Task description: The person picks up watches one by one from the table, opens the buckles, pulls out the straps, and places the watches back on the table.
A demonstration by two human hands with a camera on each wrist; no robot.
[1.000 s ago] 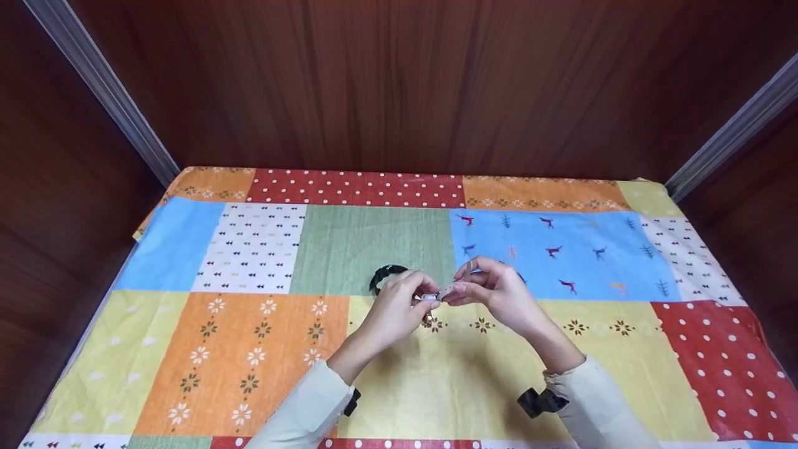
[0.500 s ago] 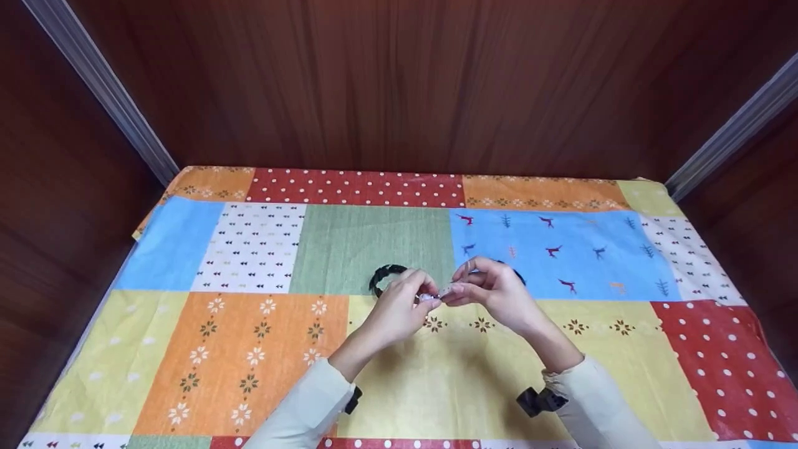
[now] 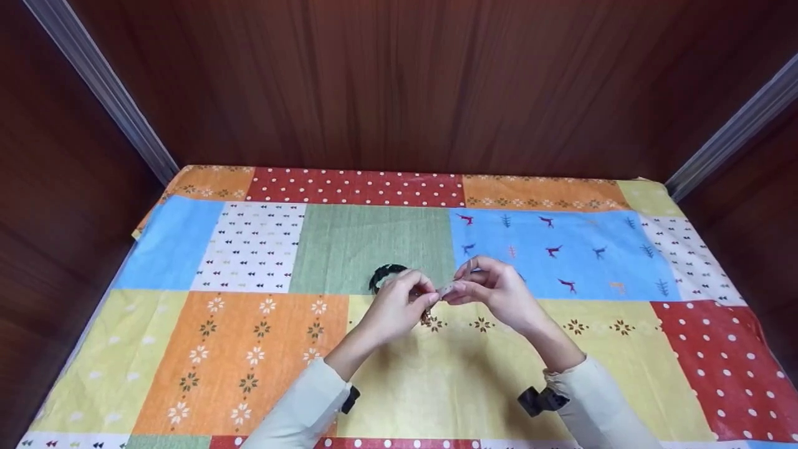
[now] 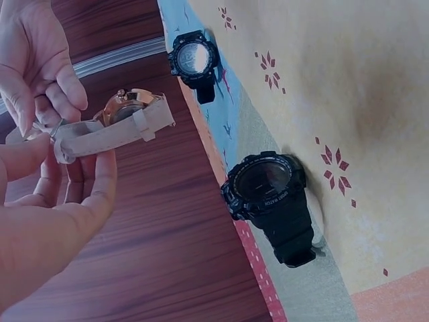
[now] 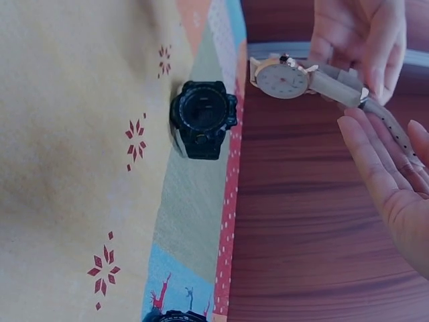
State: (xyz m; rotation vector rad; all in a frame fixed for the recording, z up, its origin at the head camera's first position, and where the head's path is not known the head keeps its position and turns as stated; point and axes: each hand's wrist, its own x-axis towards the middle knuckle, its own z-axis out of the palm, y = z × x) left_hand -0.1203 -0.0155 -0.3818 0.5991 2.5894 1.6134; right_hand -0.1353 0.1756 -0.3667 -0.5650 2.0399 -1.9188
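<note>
Colourfully, a patchwork cloth [image 3: 374, 234] spreads beneath the left hand [image 3: 396, 305] and right hand [image 3: 508, 296], with brown wood-grain panels [image 3: 399, 81] beyond. Both pinch a pale-strapped watch [image 5: 335, 89] between them, its rose-gold case [image 4: 139, 94] ringing a light, round dial [image 5: 282, 81].

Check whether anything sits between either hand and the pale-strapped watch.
Nothing visible does. The left hand and right hand both hold the watch by its strap. In the left wrist view, the nearer black watch and the farther black watch sit on the tablecloth, apart from both hands.
</note>
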